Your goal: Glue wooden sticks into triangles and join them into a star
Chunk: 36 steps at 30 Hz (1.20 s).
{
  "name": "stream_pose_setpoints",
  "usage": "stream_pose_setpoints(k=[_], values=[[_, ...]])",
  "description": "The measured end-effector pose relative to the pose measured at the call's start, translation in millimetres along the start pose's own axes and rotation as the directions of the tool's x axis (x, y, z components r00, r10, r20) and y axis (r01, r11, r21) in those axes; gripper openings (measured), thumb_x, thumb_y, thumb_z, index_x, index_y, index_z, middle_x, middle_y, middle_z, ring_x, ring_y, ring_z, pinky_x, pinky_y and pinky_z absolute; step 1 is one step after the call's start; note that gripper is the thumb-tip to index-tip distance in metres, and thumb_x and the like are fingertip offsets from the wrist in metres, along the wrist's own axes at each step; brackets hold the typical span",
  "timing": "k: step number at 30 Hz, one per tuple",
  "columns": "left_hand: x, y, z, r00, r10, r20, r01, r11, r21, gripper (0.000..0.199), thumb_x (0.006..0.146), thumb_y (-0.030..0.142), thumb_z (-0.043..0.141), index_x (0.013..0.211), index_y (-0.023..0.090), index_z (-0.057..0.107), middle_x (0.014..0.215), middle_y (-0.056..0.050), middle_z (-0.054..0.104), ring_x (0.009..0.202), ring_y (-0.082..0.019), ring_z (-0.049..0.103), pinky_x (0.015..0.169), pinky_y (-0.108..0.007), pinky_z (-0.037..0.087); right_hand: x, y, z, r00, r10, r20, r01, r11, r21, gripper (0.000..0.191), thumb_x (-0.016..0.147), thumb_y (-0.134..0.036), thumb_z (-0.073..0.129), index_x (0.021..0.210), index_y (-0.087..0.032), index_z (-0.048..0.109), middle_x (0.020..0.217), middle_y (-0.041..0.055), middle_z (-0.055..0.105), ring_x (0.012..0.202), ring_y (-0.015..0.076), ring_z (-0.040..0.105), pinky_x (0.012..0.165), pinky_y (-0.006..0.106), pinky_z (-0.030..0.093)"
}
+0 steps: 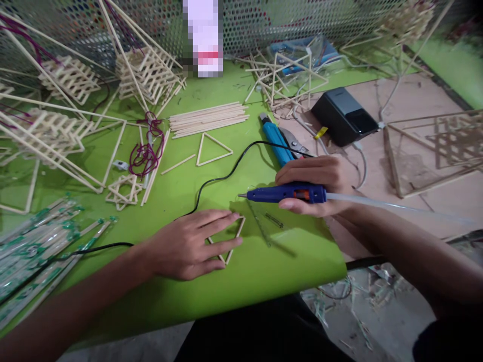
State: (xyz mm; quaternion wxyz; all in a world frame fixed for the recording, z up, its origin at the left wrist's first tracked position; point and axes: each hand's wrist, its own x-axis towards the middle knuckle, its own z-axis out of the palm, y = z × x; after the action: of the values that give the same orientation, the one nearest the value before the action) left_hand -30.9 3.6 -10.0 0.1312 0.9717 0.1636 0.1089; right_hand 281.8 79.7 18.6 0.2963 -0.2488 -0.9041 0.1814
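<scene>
My right hand (317,183) is wrapped round a blue glue gun (266,194), its metal nozzle pointing left and a clear glue stick (377,202) trailing out of its back. Flat on the green table lies my left hand (199,244), fingers spread over a small triangle of wooden sticks (240,229), part of which the fingers hide. The nozzle sits above and right of this triangle, apart from it. A second stick triangle (198,151) and a single loose stick (178,164) lie farther back.
Behind lies a bundle of sticks (209,119). Stick frames (145,75) crowd the left, beside purple string (145,156) and wrapped chopsticks (41,241). A blue cutter (275,138), pliers (294,143) and black box (345,115) stand right. A black cord (222,177) crosses the table.
</scene>
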Motion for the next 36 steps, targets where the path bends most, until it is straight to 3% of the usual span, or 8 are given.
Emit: stream_pose_setpoints(k=[8, 14, 17, 25, 36], values=[[1, 0, -0.7, 1.000, -0.001, -0.002, 0.001, 1.000, -0.006, 0.047, 0.098, 0.041, 0.056, 0.139, 0.016, 0.057, 0.152, -0.021, 0.045, 0.140, -0.034, 0.045, 0.111, -0.049, 0.047, 4, -4, 1, 0.963, 0.270, -0.005, -0.268, 0.956, 0.123, 0.050, 0.088, -0.068, 0.058, 0.081, -0.020, 0.068, 0.073, 0.0034, 0.068, 0.064, 0.0138, 0.060, 0.060, 0.029, 0.044], [1, -1, -1.1, 1.000, -0.005, -0.006, 0.005, 1.000, -0.014, 0.046, 0.098, 0.041, 0.056, 0.137, 0.017, 0.058, 0.152, -0.020, 0.044, 0.141, -0.034, 0.044, 0.111, -0.049, 0.047, 3, 2, 9, 0.910, 0.405, 0.088, -0.414, 0.894, 0.171, 0.050, 0.079, -0.067, 0.070, 0.083, -0.018, 0.071, 0.068, -0.0001, 0.063, 0.057, 0.0115, 0.052, 0.052, 0.027, 0.037], [1, 0, -0.5, 1.000, -0.009, -0.006, 0.009, 1.000, -0.022, 0.046, 0.098, 0.041, 0.056, 0.137, 0.017, 0.058, 0.154, -0.019, 0.043, 0.141, -0.034, 0.043, 0.112, -0.049, 0.046, 4, 4, 13, 0.901, 0.413, 0.133, -0.431, 0.888, 0.161, 0.045, 0.081, -0.062, 0.071, 0.086, -0.017, 0.071, 0.070, 0.0008, 0.065, 0.059, 0.0122, 0.054, 0.054, 0.027, 0.039], [0, 0, -0.6, 1.000, -0.004, -0.003, 0.004, 1.000, -0.008, 0.049, 0.097, 0.042, 0.058, 0.139, 0.017, 0.057, 0.154, -0.020, 0.041, 0.141, -0.034, 0.043, 0.112, -0.048, 0.045, 2, 8, 12, 0.901, 0.423, 0.098, -0.432, 0.897, 0.094, 0.045, 0.081, -0.064, 0.071, 0.088, -0.020, 0.072, 0.079, 0.0028, 0.071, 0.066, 0.0156, 0.063, 0.060, 0.028, 0.045], [-1, 0, -0.5, 1.000, -0.012, 0.009, 0.012, 1.000, -0.015, 0.050, 0.097, 0.044, 0.057, 0.140, 0.018, 0.055, 0.156, -0.019, 0.040, 0.143, -0.034, 0.041, 0.113, -0.049, 0.045, -3, 15, -7, 0.965, 0.261, -0.017, -0.260, 0.964, 0.050, 0.060, 0.074, -0.071, 0.072, 0.113, -0.024, 0.070, 0.105, 0.0077, 0.074, 0.092, 0.0249, 0.071, 0.077, 0.035, 0.055]])
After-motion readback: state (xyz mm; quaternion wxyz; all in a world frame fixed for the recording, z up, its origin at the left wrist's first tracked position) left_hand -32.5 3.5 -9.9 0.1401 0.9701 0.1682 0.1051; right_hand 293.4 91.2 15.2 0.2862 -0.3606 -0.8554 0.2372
